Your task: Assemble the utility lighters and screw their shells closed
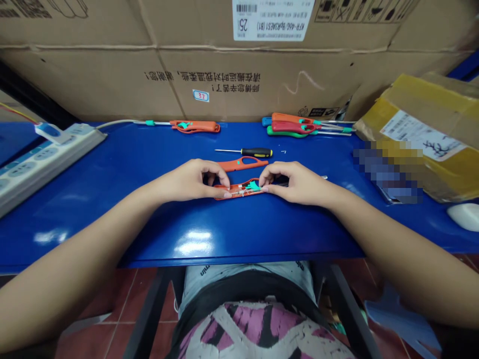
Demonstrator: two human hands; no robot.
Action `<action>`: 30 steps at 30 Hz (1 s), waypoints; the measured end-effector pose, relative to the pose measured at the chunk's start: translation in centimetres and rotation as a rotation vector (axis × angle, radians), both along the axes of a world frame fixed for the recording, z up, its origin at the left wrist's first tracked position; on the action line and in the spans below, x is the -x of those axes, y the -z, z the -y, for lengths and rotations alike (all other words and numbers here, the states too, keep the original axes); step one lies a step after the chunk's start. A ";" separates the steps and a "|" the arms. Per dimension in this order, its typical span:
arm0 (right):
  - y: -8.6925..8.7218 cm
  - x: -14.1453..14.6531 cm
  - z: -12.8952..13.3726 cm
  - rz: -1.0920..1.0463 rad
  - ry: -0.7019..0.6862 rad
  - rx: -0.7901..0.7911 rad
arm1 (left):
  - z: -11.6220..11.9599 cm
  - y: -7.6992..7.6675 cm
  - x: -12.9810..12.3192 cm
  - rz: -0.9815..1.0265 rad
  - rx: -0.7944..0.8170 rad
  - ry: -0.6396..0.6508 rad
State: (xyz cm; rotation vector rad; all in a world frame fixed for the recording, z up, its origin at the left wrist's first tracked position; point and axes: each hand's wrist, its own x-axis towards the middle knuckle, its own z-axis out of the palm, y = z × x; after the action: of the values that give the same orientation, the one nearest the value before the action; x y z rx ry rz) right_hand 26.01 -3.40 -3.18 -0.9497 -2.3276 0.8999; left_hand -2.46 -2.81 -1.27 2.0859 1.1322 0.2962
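Note:
An opened orange lighter half (239,190) lies near the middle of the blue table, its inner parts and a green trigger piece (253,186) showing. My left hand (202,180) pinches its left end between thumb and fingers. At its right end, my right hand (290,182) is closed round the part by the green piece. Just behind the hands rests the other orange shell half (243,163), partly hidden by my left hand. Farther back lies a black and yellow screwdriver (256,152), with tiny pale bits (283,151) beside it.
An assembled orange lighter (196,126) lies at the back, left of several coloured lighters (294,123). A power strip (48,154) is at the left. On the right are a taped box (422,134), a blurred flat object (389,174) and a white mouse (464,216). Cardboard (112,80) stands behind.

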 end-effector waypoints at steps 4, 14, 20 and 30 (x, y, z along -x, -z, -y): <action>0.1 0.0 -0.1 -0.003 0.029 0.039 | 0.0 -0.3 -0.3 -0.028 0.114 -0.054; 0.0 0.2 -0.1 -0.042 0.044 0.131 | 1.2 0.2 -1.0 0.079 -0.218 0.071; -0.1 -0.1 -0.3 -0.054 0.031 0.056 | 2.9 1.6 -2.6 -0.040 -0.693 0.285; -0.1 -0.2 -0.5 -0.037 0.059 0.032 | 2.6 2.1 -2.1 0.026 -0.863 0.347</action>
State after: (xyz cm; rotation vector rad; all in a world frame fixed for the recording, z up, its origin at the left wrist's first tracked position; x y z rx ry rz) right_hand 26.21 -2.94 -3.13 -1.0014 -2.2484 0.9253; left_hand -0.32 -5.41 -3.34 2.9568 0.6396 0.7323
